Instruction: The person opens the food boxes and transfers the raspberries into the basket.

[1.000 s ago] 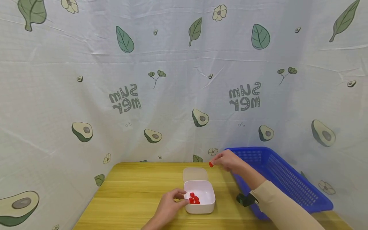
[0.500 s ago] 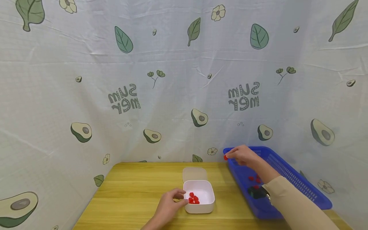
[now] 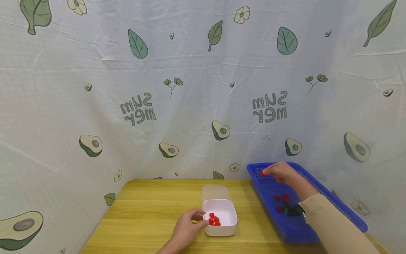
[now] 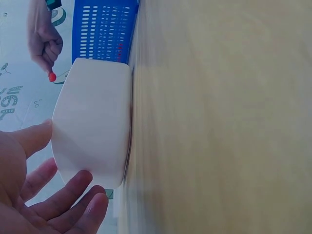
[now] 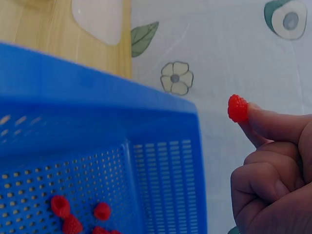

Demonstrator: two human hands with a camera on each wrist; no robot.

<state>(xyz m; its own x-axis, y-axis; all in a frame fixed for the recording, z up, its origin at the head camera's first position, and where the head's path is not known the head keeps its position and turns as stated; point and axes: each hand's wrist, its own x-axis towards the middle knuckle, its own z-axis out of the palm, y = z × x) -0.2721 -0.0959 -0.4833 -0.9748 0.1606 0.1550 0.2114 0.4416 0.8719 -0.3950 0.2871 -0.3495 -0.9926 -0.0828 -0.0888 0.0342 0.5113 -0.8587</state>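
Between the thumb and finger of my right hand (image 3: pixel 282 173), a red raspberry (image 5: pixel 238 108) is pinched, held up over the far end of the blue basket (image 3: pixel 358 225). Its bumpy surface shows plainly in the right wrist view. Several more raspberries (image 5: pixel 60 206) lie on the basket's perforated bottom. My left hand (image 3: pixel 187 225) holds the near-left side of a white square box (image 3: pixel 221 231), thumb and fingers spread along its wall and rim. Inside the box, several raspberries (image 3: pixel 216 219) sit bunched at the left.
Behind the box a pale flat lid (image 3: pixel 215 193) lies on the yellow wooden table (image 3: pixel 152 204). The blue basket takes up the table's right side. A patterned curtain (image 3: pixel 190 106) hangs behind the table. My right wrist wears a dark band with a camera (image 3: pixel 293 210).
My right hand has moved right with the raspberry, from near the lid to over the basket's far end. The left hand and the box have stayed in place.
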